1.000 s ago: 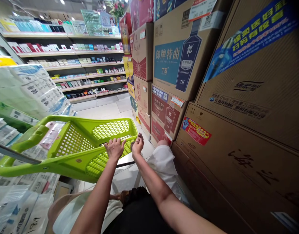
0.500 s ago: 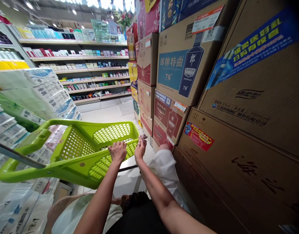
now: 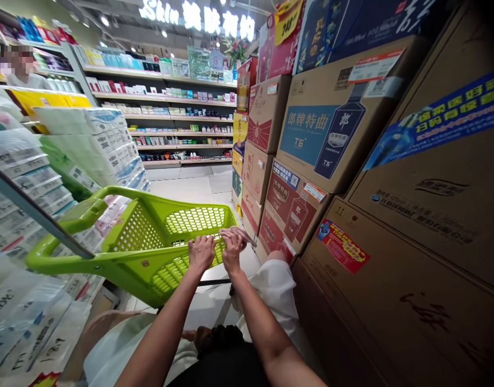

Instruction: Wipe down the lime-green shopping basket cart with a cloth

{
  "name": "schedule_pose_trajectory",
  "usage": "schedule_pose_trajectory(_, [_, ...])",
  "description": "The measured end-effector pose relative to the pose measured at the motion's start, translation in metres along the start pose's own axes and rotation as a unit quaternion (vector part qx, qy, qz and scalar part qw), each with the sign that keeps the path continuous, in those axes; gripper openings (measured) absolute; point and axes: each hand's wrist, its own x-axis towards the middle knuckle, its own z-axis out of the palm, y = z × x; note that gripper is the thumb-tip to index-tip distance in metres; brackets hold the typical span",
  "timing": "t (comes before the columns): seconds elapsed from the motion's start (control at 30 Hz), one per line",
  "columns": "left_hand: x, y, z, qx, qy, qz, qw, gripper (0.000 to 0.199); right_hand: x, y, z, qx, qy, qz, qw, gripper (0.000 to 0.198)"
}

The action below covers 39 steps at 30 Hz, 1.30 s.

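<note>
A lime-green plastic shopping cart [image 3: 128, 263] stands in front of me, turned sideways, with perforated walls. My left hand [image 3: 201, 252] is closed over its near rim, fingers curled across the top edge. Just to the right, near the cart's corner, my right hand [image 3: 231, 253] is closed around a thin, pale pink, cloth-like piece [image 3: 243, 234]. That piece sticks out past the fingers to the right; its exact kind is unclear. Whether the right hand also touches the rim, I cannot tell.
Stacked cardboard cartons [image 3: 311, 134] form a wall on the right. Plastic-wrapped tissue packs [image 3: 105, 142] are piled on the left. Shelves of cosmetics [image 3: 170, 118] stand at the back beyond the tiled floor [image 3: 182, 184]. A person [image 3: 23, 72] is at the far left.
The view has shifted left, so the cartons and shelves appear further right. In my right hand the pink piece now spreads out further. My left hand stays on the cart's rim.
</note>
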Motion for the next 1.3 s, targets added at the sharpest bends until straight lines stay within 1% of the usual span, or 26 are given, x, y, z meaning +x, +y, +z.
schedule_pose_trajectory(0.03, [0.000, -0.007, -0.004, 0.007, -0.015, -0.004, 1.000, 0.041, 0.001, 0.000, -0.002, -0.003, 0.002, 0.001, 1.000, 0.062])
schedule_pose_trajectory(0.1, [-0.001, -0.024, -0.012, 0.029, -0.042, -0.036, 0.998, 0.040, 0.004, -0.001, -0.003, -0.012, 0.008, 0.021, 1.000, 0.063])
schedule_pose_trajectory(0.17, [-0.003, -0.040, -0.018, 0.046, -0.055, -0.072, 0.995, 0.039, 0.004, -0.008, -0.001, -0.023, -0.006, 0.024, 0.999, 0.061])
schedule_pose_trajectory(0.2, [-0.004, -0.046, -0.019, 0.048, -0.055, -0.079, 0.994, 0.037, 0.003, -0.011, 0.001, -0.026, -0.020, 0.010, 0.999, 0.060])
schedule_pose_trajectory(0.27, [-0.009, -0.052, -0.020, 0.048, -0.043, -0.076, 0.995, 0.034, 0.000, -0.017, 0.004, -0.021, -0.055, -0.048, 0.997, 0.060])
schedule_pose_trajectory(0.3, [-0.011, -0.052, -0.019, 0.048, -0.031, -0.072, 0.996, 0.033, -0.001, -0.017, 0.004, -0.015, -0.068, -0.076, 0.995, 0.060])
schedule_pose_trajectory(0.33, [-0.013, -0.051, -0.018, 0.047, -0.018, -0.068, 0.996, 0.032, 0.000, -0.016, 0.003, -0.012, -0.072, -0.089, 0.993, 0.060])
schedule_pose_trajectory(0.37, [-0.015, -0.050, -0.017, 0.043, -0.006, -0.063, 0.997, 0.031, 0.001, -0.013, 0.001, -0.014, -0.066, -0.082, 0.994, 0.059])
schedule_pose_trajectory(0.5, [-0.018, -0.044, -0.017, 0.018, 0.013, -0.059, 0.998, 0.028, 0.017, -0.003, -0.006, -0.019, -0.007, 0.033, 0.999, 0.052])
schedule_pose_trajectory(0.6, [-0.019, -0.042, -0.019, 0.021, 0.009, -0.067, 0.997, 0.028, 0.026, -0.006, -0.008, 0.047, 0.001, 0.042, 0.998, 0.048])
schedule_pose_trajectory(0.7, [-0.021, -0.042, -0.019, 0.033, 0.013, -0.055, 0.998, 0.029, 0.030, -0.009, -0.010, 0.097, 0.041, 0.057, 0.993, 0.044])
schedule_pose_trajectory(0.8, [-0.024, -0.042, -0.018, 0.036, 0.020, -0.050, 0.998, 0.030, 0.027, -0.002, -0.011, 0.063, 0.071, 0.067, 0.993, 0.042])
schedule_pose_trajectory(0.9, [-0.025, -0.042, -0.016, 0.034, 0.023, -0.054, 0.998, 0.030, 0.019, 0.012, -0.009, 0.009, 0.067, 0.063, 0.996, 0.039])
schedule_pose_trajectory(0.97, [-0.024, -0.042, -0.015, 0.033, 0.025, -0.056, 0.998, 0.030, 0.014, 0.021, -0.007, 0.008, 0.059, 0.075, 0.995, 0.040])
schedule_pose_trajectory(1.03, [-0.022, -0.041, -0.015, 0.032, 0.024, -0.057, 0.998, 0.029, 0.011, 0.024, -0.004, 0.023, 0.050, 0.087, 0.995, 0.042])
schedule_pose_trajectory(1.1, [-0.020, -0.040, -0.015, 0.028, 0.023, -0.060, 0.998, 0.028, 0.006, 0.018, 0.002, 0.030, 0.057, 0.094, 0.993, 0.043])
schedule_pose_trajectory(1.2, [-0.017, -0.037, -0.015, 0.019, 0.024, -0.065, 0.997, 0.028, -0.003, -0.008, 0.018, 0.015, 0.075, 0.094, 0.993, 0.041])
schedule_pose_trajectory(1.23, [-0.016, -0.036, -0.014, 0.019, 0.025, -0.066, 0.997, 0.029, -0.006, -0.018, 0.023, 0.011, 0.065, 0.075, 0.995, 0.041])
schedule_pose_trajectory(1.3, [-0.015, -0.036, -0.014, 0.024, 0.026, -0.065, 0.997, 0.031, -0.009, -0.033, 0.031, 0.015, 0.015, 0.002, 1.000, 0.040])
